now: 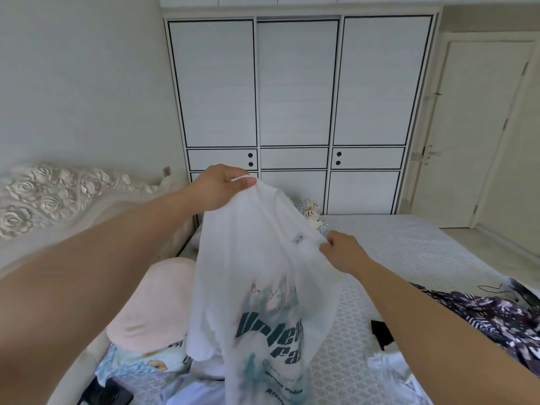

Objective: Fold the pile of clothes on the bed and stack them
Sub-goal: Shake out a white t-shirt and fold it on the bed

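Bed point(409, 252) edge-clear, shirt point(263, 273) between raised hands point(222, 185)

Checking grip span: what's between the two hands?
Head view: only the white T-shirt. Its neckline stretch, with the label, runs from the left hand to the right hand.

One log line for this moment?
step: shirt raised for folding | left hand: grips white printed T-shirt | right hand: pinches collar | bed: clothes unfolded

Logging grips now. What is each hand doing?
Left hand: closed, pinching the white T-shirt at its top edge.
Right hand: closed, pinching the same shirt near the collar.
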